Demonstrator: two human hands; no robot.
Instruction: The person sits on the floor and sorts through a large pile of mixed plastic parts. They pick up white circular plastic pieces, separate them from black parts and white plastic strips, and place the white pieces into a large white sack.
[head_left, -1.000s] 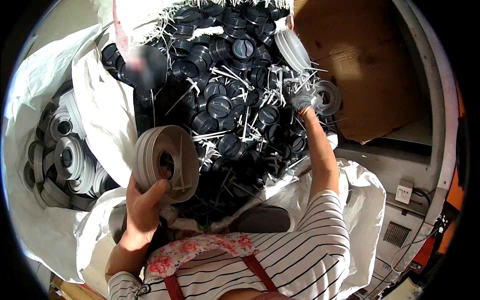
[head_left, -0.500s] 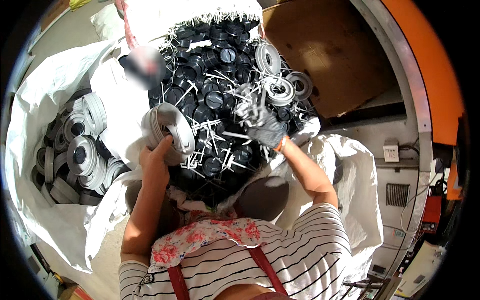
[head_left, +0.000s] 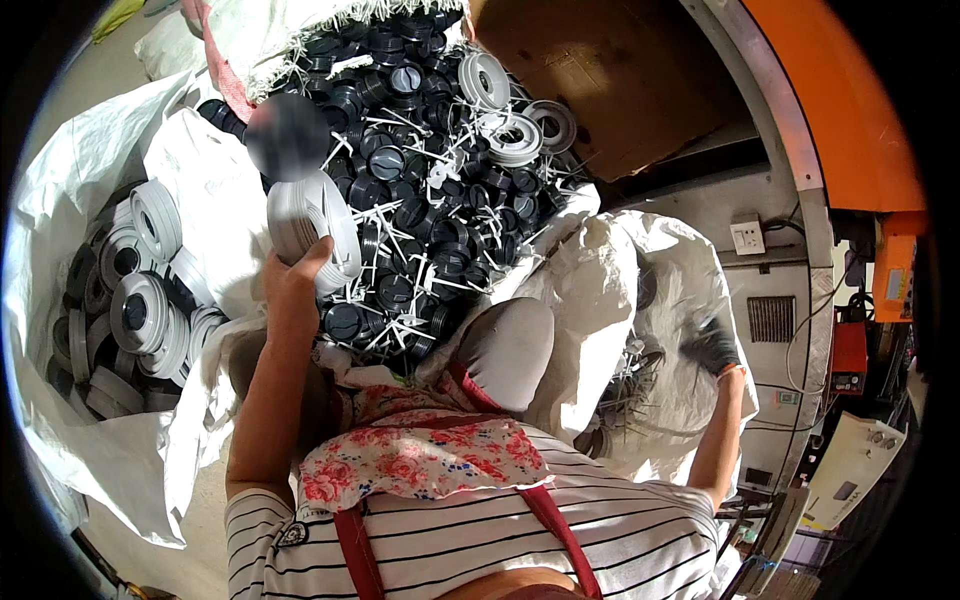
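grey ring stack [head_left: 312, 232] clamped in left hand [head_left: 292, 275], right hand [head_left: 712, 345] grip unclear at sack rim [head_left: 640, 240]

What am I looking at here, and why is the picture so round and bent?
The picture comes from a small wide-angle camera worn on a person's head, looking down. That lens bends straight edges near the rim. No machine is at work, only two bare arms, coming in from the lower edge above a striped shirt.

The left hand holds a stack of grey plastic rings. In front lies a heap of black round caps mixed with white plastic offcuts. At the left, a white sack holds more grey rings. The right hand, in a dark glove, reaches over another white sack at the right; whether it grips anything I cannot tell.
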